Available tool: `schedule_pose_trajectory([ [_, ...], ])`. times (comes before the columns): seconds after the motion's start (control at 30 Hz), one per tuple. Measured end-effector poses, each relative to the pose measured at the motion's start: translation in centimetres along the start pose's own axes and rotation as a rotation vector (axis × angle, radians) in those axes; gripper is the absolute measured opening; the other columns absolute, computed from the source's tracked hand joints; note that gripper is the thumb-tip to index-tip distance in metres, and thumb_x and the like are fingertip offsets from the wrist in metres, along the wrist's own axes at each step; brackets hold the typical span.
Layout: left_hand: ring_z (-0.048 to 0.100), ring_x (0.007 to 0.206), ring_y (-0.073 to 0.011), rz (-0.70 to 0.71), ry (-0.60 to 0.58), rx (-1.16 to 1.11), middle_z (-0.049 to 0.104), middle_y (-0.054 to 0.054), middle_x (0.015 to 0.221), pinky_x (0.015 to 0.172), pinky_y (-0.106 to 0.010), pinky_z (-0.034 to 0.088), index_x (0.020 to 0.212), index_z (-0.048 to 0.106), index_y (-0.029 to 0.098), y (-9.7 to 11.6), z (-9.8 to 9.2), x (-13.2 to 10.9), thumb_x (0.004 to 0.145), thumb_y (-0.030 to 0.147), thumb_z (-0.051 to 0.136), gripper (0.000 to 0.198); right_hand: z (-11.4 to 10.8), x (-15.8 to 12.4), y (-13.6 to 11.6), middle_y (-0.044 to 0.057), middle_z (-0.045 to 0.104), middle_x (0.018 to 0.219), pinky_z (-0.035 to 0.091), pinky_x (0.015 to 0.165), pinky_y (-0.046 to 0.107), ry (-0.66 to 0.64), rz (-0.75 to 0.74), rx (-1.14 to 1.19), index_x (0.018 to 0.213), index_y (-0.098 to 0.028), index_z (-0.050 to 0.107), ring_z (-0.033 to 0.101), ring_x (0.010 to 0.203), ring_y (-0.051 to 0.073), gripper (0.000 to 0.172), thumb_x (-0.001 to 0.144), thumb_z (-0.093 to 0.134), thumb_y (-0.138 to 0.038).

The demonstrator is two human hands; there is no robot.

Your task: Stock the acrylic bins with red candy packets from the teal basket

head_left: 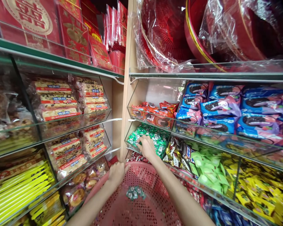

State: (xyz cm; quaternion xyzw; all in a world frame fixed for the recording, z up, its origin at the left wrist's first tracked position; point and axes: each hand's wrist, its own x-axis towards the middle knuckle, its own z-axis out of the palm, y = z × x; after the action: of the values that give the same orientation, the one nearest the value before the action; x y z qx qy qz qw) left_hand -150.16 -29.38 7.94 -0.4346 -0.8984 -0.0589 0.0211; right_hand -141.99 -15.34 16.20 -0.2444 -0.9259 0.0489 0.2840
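Observation:
A pink perforated basket (pixel 151 175) is at the bottom centre, with a small heap of green-and-silver wrapped candies (pixel 135 192) on its bottom. My left hand (pixel 117 174) is closed over the basket's rim on the far left side. Above the far rim, my right hand (pixel 146 147) reaches to the shelf bin of green wrapped candies (pixel 159 138), its fingers curled at the front of the pile. Whether anything is between those fingers is too small to tell.
Glass-fronted shelves (pixel 202 128) surround the basket. Blue cookie packs (pixel 220 108) and yellow candies (pixel 261 188) fill bins at right, wrapped pastries (pixel 58 100) at left. A wooden upright (pixel 127 78) divides the shelves. Red plastic-wrapped basins (pixel 169 31) sit above.

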Motion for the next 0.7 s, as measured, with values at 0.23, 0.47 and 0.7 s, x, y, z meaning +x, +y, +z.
schedule_pose_trajectory([
  [0.23, 0.06, 0.09, -0.0241, -0.003, -0.02, 0.008, 0.063, -0.015, 0.093, 0.075, -0.033, 0.044, 0.095, 0.061, 0.013, 0.0, -0.1, 0.0, 0.087, 0.049, 0.021, 0.054, -2.3, -0.8, -1.2, 0.002, 0.062, 0.085, 0.034, 0.074, 0.027, 0.118, 0.005, 0.282, 0.082, -0.02, 0.059, 0.05, 0.08, 0.016, 0.008, 0.079, 0.052, -0.022],
  [0.47, 0.06, 0.09, -0.0227, 0.011, -0.022, 0.005, 0.063, -0.015, 0.094, 0.076, -0.032, 0.044, 0.097, 0.06, 0.014, -0.1, 0.1, 0.1, 0.087, 0.047, 0.022, 0.051, 0.6, -5.8, -2.0, -0.001, 0.061, 0.07, 0.037, 0.057, 0.021, -0.07, -0.01, 0.804, 0.081, -0.018, 0.061, 0.049, 0.059, 0.01, 0.012, 0.076, 0.056, -0.027],
  [0.7, 0.06, 0.089, -0.0229, 0.039, 0.012, 0.007, 0.064, -0.015, 0.09, 0.075, -0.032, 0.043, 0.097, 0.06, 0.014, -0.1, -0.1, 0.1, 0.087, 0.049, 0.021, 0.053, 9.7, -10.5, 1.5, -0.005, 0.054, 0.051, 0.033, 0.046, 0.018, -0.567, 0.276, 0.838, 0.064, -0.015, 0.061, 0.045, 0.047, 0.007, 0.007, 0.059, 0.065, -0.013],
])
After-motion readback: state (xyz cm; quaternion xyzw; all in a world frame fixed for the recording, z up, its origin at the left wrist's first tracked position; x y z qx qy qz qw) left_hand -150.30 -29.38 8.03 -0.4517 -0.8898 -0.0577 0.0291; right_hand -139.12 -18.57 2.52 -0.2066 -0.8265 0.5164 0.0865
